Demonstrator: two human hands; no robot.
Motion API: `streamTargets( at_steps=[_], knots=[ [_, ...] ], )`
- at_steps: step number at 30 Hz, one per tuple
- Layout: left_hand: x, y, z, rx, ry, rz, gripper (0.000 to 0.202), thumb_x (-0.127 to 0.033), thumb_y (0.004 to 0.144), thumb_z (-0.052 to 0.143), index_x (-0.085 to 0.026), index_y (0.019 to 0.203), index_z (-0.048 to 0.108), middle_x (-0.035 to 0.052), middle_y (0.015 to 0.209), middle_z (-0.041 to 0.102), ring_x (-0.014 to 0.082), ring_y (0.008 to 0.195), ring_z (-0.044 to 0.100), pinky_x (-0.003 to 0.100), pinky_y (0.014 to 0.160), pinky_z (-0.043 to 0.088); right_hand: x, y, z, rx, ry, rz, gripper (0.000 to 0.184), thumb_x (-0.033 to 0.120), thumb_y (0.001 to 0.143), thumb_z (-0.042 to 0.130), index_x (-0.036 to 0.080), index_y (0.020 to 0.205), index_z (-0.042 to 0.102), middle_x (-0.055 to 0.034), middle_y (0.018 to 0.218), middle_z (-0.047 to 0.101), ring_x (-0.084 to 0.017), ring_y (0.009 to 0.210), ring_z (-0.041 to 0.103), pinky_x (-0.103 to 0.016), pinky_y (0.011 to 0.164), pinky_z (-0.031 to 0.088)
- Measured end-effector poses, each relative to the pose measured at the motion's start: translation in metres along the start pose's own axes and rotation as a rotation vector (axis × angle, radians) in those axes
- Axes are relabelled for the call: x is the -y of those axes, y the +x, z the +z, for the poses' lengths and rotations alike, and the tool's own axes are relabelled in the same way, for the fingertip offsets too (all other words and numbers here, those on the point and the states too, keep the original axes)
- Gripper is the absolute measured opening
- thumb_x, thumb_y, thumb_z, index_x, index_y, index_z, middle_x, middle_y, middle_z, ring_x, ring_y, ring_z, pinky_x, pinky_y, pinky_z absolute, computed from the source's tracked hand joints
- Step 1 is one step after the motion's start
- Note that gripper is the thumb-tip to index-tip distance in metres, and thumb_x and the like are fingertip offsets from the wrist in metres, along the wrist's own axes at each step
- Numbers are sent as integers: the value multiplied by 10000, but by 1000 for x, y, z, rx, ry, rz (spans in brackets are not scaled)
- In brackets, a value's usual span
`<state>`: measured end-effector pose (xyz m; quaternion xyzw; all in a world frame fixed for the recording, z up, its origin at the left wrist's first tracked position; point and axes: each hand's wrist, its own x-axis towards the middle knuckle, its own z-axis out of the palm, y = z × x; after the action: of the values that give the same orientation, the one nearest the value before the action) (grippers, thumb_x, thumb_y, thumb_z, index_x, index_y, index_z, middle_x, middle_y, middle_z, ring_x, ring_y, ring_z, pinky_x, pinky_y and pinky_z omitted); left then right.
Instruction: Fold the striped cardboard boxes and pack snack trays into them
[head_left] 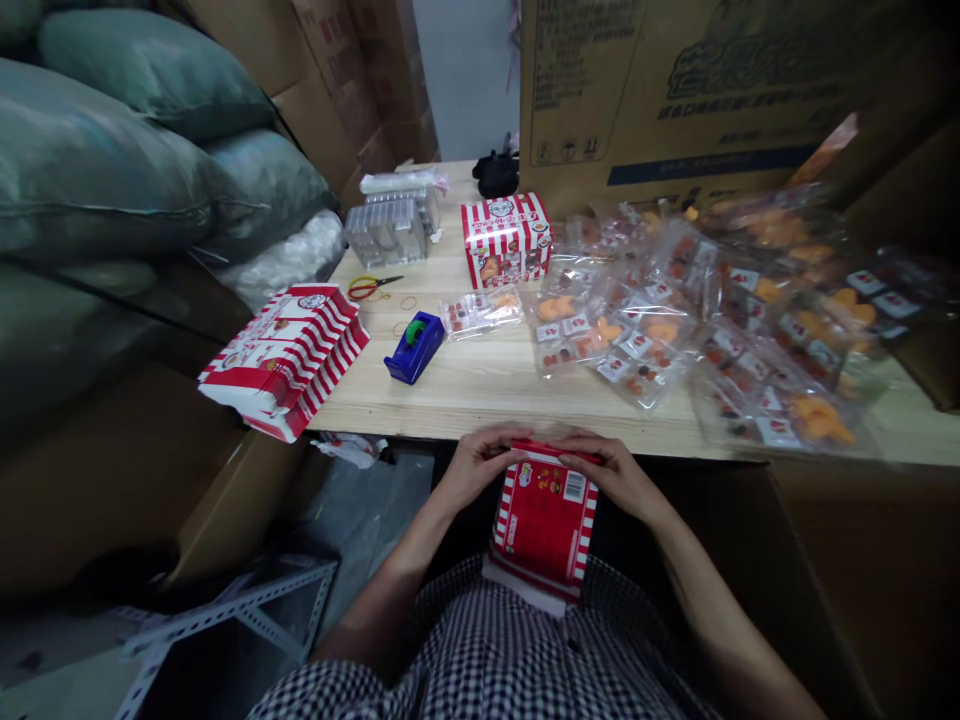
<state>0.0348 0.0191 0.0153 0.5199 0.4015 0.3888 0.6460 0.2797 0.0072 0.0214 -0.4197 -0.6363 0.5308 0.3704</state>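
Observation:
A red and white striped carton [545, 520] is between my two hands, over my lap at the table's front edge. My left hand [480, 462] grips its far left corner, thumb on the near face. My right hand [616, 470] pinches the far right corner the same way. A barcode and small pictures show on the face toward me. Beyond, on the table, stands a made-up striped box [507, 242]. To the left lies a stack of flat striped cartons [281, 350]. A blue tape dispenser [415, 348] with green tape sits in the middle.
Clear bags of orange and brown toy pieces [645, 340] cover the table's right side. Scissors [371, 287], rubber bands and clear plastic cases [386, 232] lie at the left. A large cardboard box [592, 110] stands behind; grey-green sacks [112, 170] are piled at left.

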Motion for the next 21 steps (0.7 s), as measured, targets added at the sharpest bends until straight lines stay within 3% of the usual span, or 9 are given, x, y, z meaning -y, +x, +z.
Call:
streamTargets(
  at_steps=[3, 7, 9, 12, 14, 18, 21],
  knots=[
    [-12, 2, -3, 83, -102, -11, 676, -237, 763, 808, -277, 1391, 560, 120, 1428, 588, 216, 1054, 700, 378, 941, 555, 6, 1, -8, -42, 56, -4, 253, 361, 938, 657, 282, 1158, 752, -63, 1221, 719, -239, 1161, 645, -418, 1051, 459],
    [-26, 6, -2, 156, -54, -18, 648, -287, 838, 745, -247, 1441, 511, 115, 1322, 653, 247, 1143, 656, 371, 974, 525, 15, 8, -19, -98, 45, 19, 284, 415, 939, 638, 267, 1147, 763, -81, 1210, 726, -263, 1151, 652, -417, 1040, 469],
    [-30, 10, -2, 156, -36, -14, 575, -312, 880, 702, -231, 1421, 525, 98, 1209, 702, 238, 1122, 658, 347, 948, 524, 19, 13, -22, -78, 63, 64, 321, 447, 942, 623, 260, 1164, 758, -89, 1157, 742, -266, 1074, 684, -403, 974, 510],
    [-29, 19, -5, 175, -40, -45, 439, -345, 880, 704, -193, 1277, 593, 53, 903, 734, 181, 815, 698, 282, 753, 533, 22, 18, -22, 20, 127, 97, 353, 471, 925, 640, 257, 1183, 751, -90, 1164, 746, -285, 1096, 681, -421, 986, 502],
    [-25, 23, -8, 200, -40, -67, 393, -361, 867, 719, -177, 1195, 607, 36, 801, 712, 168, 724, 682, 272, 697, 518, 20, 18, -19, 52, 178, 111, 359, 487, 906, 658, 245, 1149, 766, -93, 1161, 751, -292, 1079, 688, -433, 979, 506],
    [-12, 21, -10, 222, -52, -85, 358, -352, 831, 757, -173, 1110, 623, 59, 912, 708, 170, 735, 682, 277, 680, 523, 4, 9, -9, 27, 256, 195, 360, 514, 876, 687, 218, 1053, 789, -86, 1008, 785, -273, 943, 722, -412, 882, 543],
    [-7, 15, -8, 220, -56, -102, 337, -352, 812, 773, -168, 1058, 636, 66, 967, 696, 170, 750, 680, 265, 655, 526, -1, 1, -5, 9, 193, 235, 375, 541, 876, 671, 210, 1000, 797, -80, 950, 788, -266, 900, 723, -399, 842, 553]
  ],
)
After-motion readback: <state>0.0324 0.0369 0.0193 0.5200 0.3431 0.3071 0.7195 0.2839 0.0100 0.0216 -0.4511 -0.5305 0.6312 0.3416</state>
